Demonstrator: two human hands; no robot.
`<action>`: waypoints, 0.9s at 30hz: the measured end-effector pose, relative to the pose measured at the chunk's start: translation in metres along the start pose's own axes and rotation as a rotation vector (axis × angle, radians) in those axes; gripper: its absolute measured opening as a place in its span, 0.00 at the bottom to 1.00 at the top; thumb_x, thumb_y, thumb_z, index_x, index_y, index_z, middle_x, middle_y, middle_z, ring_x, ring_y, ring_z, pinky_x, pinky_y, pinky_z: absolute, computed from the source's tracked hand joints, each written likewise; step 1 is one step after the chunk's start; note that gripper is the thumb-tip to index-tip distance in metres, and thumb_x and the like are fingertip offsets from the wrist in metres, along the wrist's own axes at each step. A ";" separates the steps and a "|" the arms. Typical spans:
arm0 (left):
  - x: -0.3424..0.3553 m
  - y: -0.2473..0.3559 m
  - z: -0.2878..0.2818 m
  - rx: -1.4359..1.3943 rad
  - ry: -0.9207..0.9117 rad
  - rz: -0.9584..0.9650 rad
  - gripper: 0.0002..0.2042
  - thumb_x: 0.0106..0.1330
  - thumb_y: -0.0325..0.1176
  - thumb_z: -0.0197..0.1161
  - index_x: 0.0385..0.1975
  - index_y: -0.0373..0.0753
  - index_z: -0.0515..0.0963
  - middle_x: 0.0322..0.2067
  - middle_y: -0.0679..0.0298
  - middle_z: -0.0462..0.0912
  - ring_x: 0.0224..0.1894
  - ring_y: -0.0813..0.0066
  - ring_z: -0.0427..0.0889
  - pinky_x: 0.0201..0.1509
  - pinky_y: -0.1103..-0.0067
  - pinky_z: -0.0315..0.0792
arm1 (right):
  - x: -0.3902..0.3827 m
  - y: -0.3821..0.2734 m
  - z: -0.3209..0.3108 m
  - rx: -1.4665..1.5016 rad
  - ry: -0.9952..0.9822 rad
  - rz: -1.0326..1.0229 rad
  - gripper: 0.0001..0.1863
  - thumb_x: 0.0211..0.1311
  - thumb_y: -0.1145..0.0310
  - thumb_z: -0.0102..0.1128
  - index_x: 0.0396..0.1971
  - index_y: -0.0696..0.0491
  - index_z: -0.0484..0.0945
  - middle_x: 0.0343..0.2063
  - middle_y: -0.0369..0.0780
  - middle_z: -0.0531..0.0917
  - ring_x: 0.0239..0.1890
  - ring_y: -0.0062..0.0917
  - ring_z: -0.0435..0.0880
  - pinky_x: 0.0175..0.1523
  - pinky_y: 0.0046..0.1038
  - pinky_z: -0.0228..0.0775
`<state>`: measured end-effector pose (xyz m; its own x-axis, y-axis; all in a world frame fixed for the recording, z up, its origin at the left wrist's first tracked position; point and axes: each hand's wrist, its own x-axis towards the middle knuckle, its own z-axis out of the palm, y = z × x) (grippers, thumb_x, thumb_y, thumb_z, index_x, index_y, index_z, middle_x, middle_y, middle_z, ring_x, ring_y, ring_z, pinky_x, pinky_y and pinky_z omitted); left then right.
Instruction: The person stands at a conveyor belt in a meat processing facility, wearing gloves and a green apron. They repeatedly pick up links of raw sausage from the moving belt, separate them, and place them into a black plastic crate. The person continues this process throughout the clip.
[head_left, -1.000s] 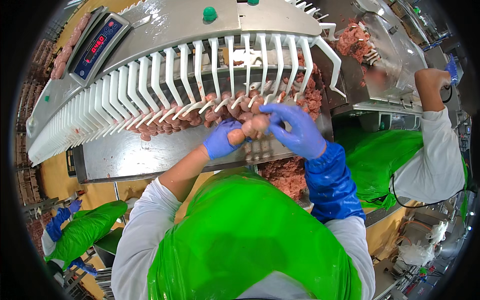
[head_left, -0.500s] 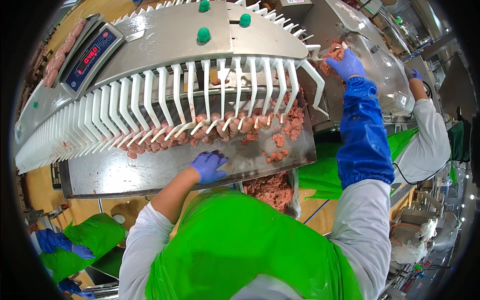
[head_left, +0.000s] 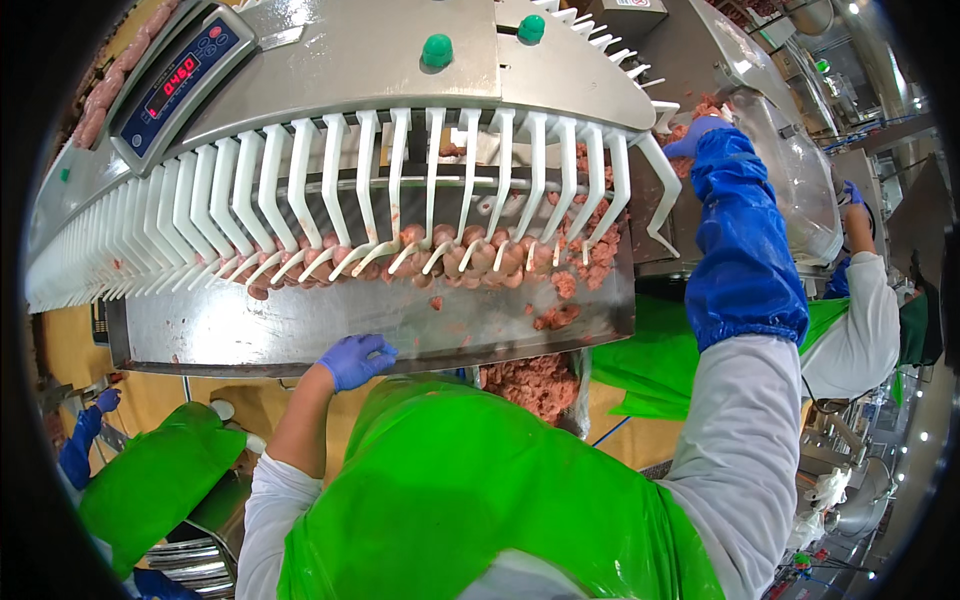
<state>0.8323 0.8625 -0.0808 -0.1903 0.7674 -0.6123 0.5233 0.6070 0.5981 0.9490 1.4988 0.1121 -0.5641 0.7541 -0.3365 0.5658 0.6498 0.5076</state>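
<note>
My left hand [head_left: 355,362], in a thin blue-purple glove, rests by the front rim of a long metal tray [head_left: 230,330]. Its fingers are loosely spread and nothing is in them. My right hand [head_left: 697,137], gloved alike below a blue sleeve cover, reaches far right among raw ground meat [head_left: 708,106] beside a metal machine with a clear cover [head_left: 790,185]. Its fingers are mostly hidden. Between my hands, linked sausages [head_left: 470,258] hang on a row of white plastic hooks [head_left: 365,180] over the tray. Loose ground meat [head_left: 557,318] lies at the tray's right end.
A digital scale [head_left: 178,85] stands at upper left, with more sausage links [head_left: 118,88] behind it. Below the tray's front edge is a container of ground meat [head_left: 535,385]. Co-workers in green aprons stand at lower left [head_left: 165,470] and at right [head_left: 650,350].
My left hand has drawn back left from over the tray to its front rim. My right hand stays by the ground meat, its fingers less visible. The whole view has shifted somewhat.
</note>
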 end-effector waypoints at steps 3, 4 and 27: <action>0.000 0.001 -0.003 0.120 0.130 0.061 0.19 0.69 0.51 0.54 0.49 0.44 0.77 0.50 0.53 0.79 0.52 0.50 0.77 0.59 0.64 0.69 | -0.009 -0.014 -0.011 0.146 -0.089 -0.067 0.39 0.45 0.35 0.65 0.49 0.52 0.81 0.48 0.47 0.83 0.49 0.39 0.83 0.54 0.39 0.73; 0.000 0.002 -0.008 0.050 0.140 0.043 0.18 0.68 0.50 0.55 0.48 0.44 0.78 0.49 0.54 0.80 0.52 0.51 0.77 0.58 0.65 0.70 | -0.012 -0.016 -0.010 0.213 -0.108 -0.089 0.37 0.46 0.38 0.65 0.49 0.51 0.81 0.48 0.46 0.83 0.48 0.38 0.83 0.54 0.39 0.73; 0.125 -0.038 -0.006 0.588 -0.213 -0.361 0.50 0.59 0.61 0.59 0.72 0.35 0.45 0.73 0.46 0.43 0.75 0.50 0.43 0.77 0.68 0.46 | -0.038 -0.198 0.453 1.658 0.349 0.502 0.45 0.63 0.45 0.60 0.72 0.54 0.52 0.69 0.50 0.60 0.71 0.40 0.58 0.73 0.32 0.50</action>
<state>0.7836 0.9364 -0.1769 -0.3014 0.4467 -0.8424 0.8299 0.5579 -0.0012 1.1308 1.3845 -0.3351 -0.1257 0.9831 -0.1333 0.5421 -0.0445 -0.8391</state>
